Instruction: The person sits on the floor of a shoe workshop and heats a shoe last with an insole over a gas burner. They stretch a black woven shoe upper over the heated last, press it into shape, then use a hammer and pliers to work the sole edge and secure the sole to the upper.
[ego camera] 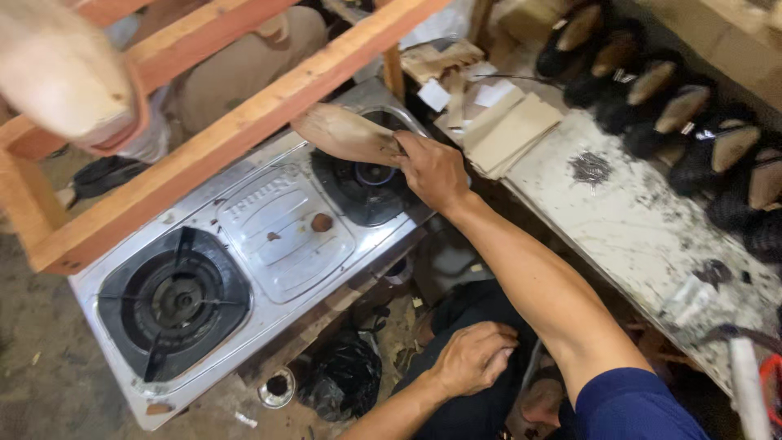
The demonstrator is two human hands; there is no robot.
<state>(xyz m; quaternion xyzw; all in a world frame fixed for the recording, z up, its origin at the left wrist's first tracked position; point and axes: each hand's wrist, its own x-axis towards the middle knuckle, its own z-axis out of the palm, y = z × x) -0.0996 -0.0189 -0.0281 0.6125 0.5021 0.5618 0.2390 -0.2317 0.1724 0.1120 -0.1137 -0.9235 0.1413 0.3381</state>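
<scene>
- Head view: right hand [432, 169] pinched a tan sole-shaped piece [346, 134], possibly leather, above the stove's [285, 244] upper-centre burner [366, 187].
- Left hand [472, 358] was loosely curled, holding nothing, resting on a dark-clothed lap at bottom centre.
- Row of shoes [668, 106] lined the upper right; stacked board pieces [513, 130] lay beside them.

We see a brushed, glossy sheet-metal stove [269, 236], stained; matt black burner grates [173, 300]. The insole piece [346, 134] looks like matt tan leather or board. Rough bare wood frame [244, 122] upper left; scuffed, paint-flecked bench top [643, 220] at right.
</scene>
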